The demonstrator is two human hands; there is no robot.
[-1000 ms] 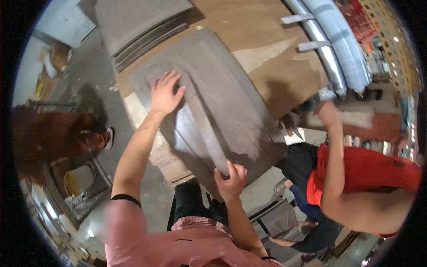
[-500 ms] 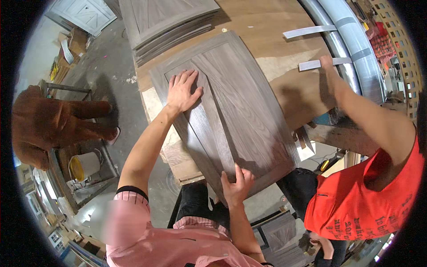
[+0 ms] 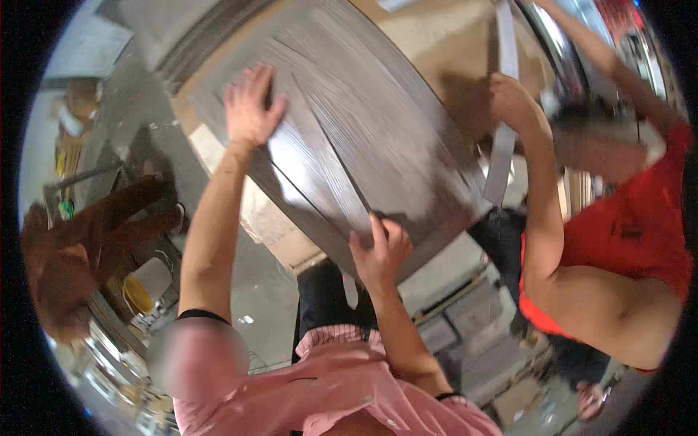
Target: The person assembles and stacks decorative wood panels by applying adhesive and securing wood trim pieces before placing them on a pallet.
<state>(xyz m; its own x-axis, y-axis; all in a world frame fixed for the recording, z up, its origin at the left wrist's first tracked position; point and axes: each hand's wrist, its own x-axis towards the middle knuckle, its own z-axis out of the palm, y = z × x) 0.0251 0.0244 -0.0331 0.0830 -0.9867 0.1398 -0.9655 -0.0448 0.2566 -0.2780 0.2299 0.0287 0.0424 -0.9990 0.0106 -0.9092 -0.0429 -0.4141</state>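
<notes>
A grey-brown wood-grain panel door (image 3: pixel 378 116) lies on the workbench in front of me. Lengthwise along its left part runs a narrow wood strip (image 3: pixel 336 163) of matching grain. My left hand (image 3: pixel 254 109) is flat near the far end of that strip, fingers spread. At the near end, my right hand (image 3: pixel 383 251) pinches the strip between thumb and fingers. Motion blur hides whether the strip sits fully down in the panel.
On my right, a co-worker in red (image 3: pixel 618 240) holds a long pale strip (image 3: pixel 502 163) beside the panel. More grey panels (image 3: pixel 174 29) are stacked at the far left. A bucket (image 3: pixel 149 280) and a brown-clothed person (image 3: pixel 80 269) are further left.
My view has shifted and turned a little. Both my hands stay at the strip's ends. The co-worker has brought a pale strip nearer, now upright along the panel's right side.
</notes>
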